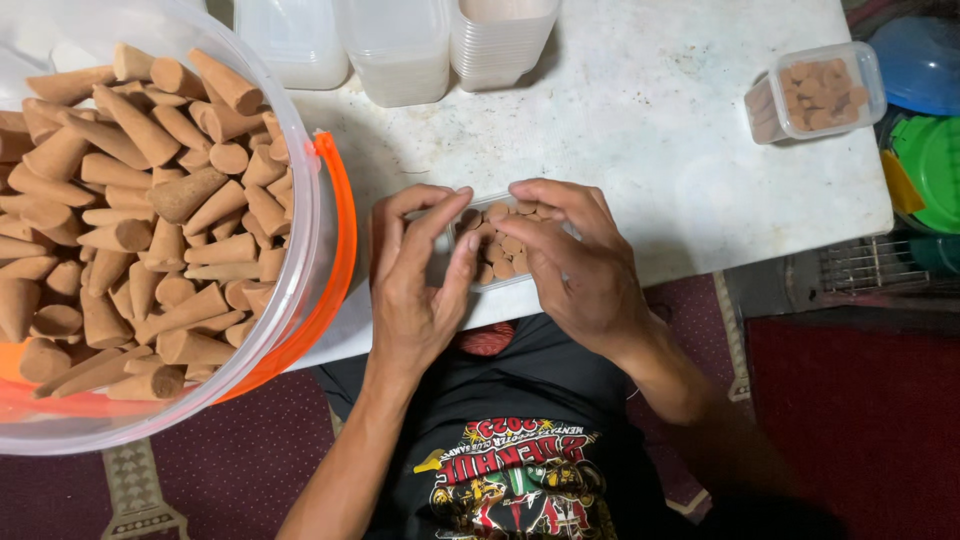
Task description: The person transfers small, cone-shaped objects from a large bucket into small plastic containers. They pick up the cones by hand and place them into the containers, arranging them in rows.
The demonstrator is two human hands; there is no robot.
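- A pale, mottled surface (650, 110) with a worn, faintly stained top fills the far half of the view; beyond its near edge lies dark red patterned carpet (230, 470).
- At the near edge of the surface sits a small clear plastic box (500, 245), rectangular with rounded corners, packed with brown cones standing so that their round flat bases face up.
- The left hand (415, 275) curls round the box's left end, thumb and fingers (455, 262) pressing its wall.
- The right hand (575, 260) covers the box's right side, fingers bent over the rim and touching the cones, so both hands grip the box between them.
- To the left, a large clear plastic bucket (300, 180) with an orange handle (340, 240) overhangs the surface; it is heaped with loose cones (150, 200), matt, powdery and tan-brown, lying at all angles.
- At the far edge stand stacks of empty containers (400, 45), translucent, nested and soft-cornered.
- At the far right a second filled box (815, 92) of the same kind rests alone, well apart from the hands.
- Off the right edge lie round plastic lids, one blue (920, 60), one green (930, 160), with a wire rack (870, 265) below them.
- The person wears a black shirt (520, 460) with a multicoloured print on the chest.
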